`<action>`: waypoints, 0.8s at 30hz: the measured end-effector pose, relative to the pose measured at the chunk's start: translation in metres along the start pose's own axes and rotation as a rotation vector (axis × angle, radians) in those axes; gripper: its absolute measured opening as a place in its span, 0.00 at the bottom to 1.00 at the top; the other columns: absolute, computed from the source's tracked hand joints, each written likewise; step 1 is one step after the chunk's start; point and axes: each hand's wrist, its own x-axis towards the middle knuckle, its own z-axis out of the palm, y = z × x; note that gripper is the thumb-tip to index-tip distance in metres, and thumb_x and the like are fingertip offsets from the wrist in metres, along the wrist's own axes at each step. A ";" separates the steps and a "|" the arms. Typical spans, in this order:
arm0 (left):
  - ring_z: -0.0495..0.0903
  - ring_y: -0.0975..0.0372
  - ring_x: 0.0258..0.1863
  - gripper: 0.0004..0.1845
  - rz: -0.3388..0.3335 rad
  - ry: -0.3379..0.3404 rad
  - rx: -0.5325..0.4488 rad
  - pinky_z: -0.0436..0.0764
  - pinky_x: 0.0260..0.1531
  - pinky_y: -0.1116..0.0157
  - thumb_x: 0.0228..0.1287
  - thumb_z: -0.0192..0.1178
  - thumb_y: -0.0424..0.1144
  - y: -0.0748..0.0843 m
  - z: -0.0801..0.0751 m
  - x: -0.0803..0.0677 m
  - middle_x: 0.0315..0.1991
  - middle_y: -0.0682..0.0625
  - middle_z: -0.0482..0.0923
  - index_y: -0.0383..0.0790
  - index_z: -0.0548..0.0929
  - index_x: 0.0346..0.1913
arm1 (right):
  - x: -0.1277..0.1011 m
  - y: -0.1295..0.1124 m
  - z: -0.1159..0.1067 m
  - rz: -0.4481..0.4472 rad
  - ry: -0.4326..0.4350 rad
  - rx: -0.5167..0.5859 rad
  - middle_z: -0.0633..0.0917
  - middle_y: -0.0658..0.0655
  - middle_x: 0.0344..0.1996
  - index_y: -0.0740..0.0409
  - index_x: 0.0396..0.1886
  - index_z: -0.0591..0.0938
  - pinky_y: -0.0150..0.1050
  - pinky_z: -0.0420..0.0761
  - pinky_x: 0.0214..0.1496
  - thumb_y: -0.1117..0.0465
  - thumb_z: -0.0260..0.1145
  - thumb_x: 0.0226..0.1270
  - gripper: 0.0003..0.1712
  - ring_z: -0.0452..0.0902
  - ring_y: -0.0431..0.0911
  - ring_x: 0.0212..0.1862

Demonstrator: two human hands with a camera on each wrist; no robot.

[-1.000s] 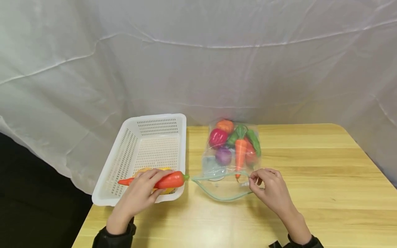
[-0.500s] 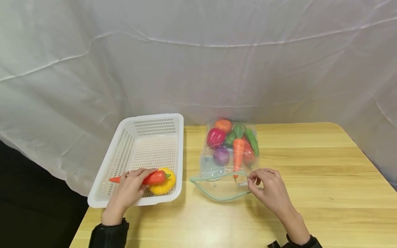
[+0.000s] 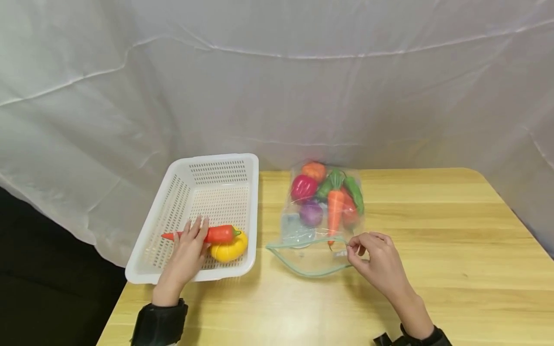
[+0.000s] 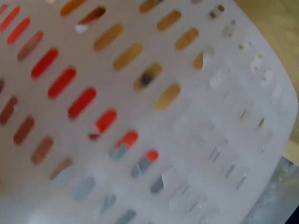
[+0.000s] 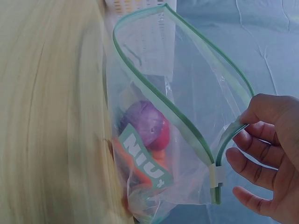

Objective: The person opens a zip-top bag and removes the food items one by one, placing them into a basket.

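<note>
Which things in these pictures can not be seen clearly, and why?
- Left wrist view: white perforated plastic basket fills the blurred frame; left hand unseen.
- Head view: red plastic chilli pepper partly covered by left hand.
- Right wrist view: vegetables in clear zip bag blurred behind its printed label.

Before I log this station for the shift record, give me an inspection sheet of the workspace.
Surface: wooden table, bare wood at the right.
Job's things: red chili and yellow pepper lie in the white basket; clear zip bag lies open-mouthed, holding a carrot, a purple vegetable and other toy vegetables.
Clutter: nothing seen.
Hands: left hand rests on the chili, fingers straight; right hand pinches the bag's rim.
Cables: nothing seen.
Surroundings: white cloth backdrop; dark gap at the left.
</note>
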 end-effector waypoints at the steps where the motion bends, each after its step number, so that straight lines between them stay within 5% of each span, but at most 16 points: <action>1: 0.51 0.30 0.66 0.31 -0.018 -0.002 -0.003 0.51 0.57 0.29 0.62 0.56 0.29 0.001 0.001 0.001 0.68 0.27 0.54 0.26 0.59 0.67 | 0.000 0.000 0.000 0.001 0.000 0.001 0.79 0.45 0.16 0.55 0.22 0.80 0.48 0.74 0.43 0.71 0.69 0.41 0.09 0.71 0.36 0.23; 11: 0.34 0.28 0.67 0.34 -0.161 -0.040 -0.051 0.48 0.58 0.30 0.70 0.45 0.36 0.004 0.006 0.009 0.69 0.22 0.35 0.16 0.44 0.67 | -0.001 0.001 0.001 0.004 0.001 -0.003 0.79 0.45 0.16 0.55 0.22 0.80 0.48 0.74 0.43 0.71 0.69 0.41 0.09 0.71 0.36 0.23; 15: 0.35 0.26 0.66 0.34 -0.189 -0.048 -0.044 0.49 0.58 0.29 0.71 0.44 0.37 0.004 0.009 0.012 0.68 0.21 0.35 0.15 0.45 0.67 | -0.001 0.002 0.001 0.009 0.003 0.000 0.79 0.45 0.16 0.55 0.22 0.80 0.48 0.74 0.43 0.72 0.69 0.41 0.09 0.71 0.36 0.23; 24: 0.38 0.27 0.67 0.32 -0.209 -0.194 -0.065 0.52 0.60 0.32 0.72 0.41 0.38 0.005 0.009 0.013 0.69 0.22 0.39 0.20 0.46 0.69 | -0.001 0.003 0.003 0.000 0.002 0.001 0.79 0.45 0.16 0.55 0.22 0.80 0.48 0.75 0.42 0.71 0.69 0.41 0.09 0.70 0.36 0.22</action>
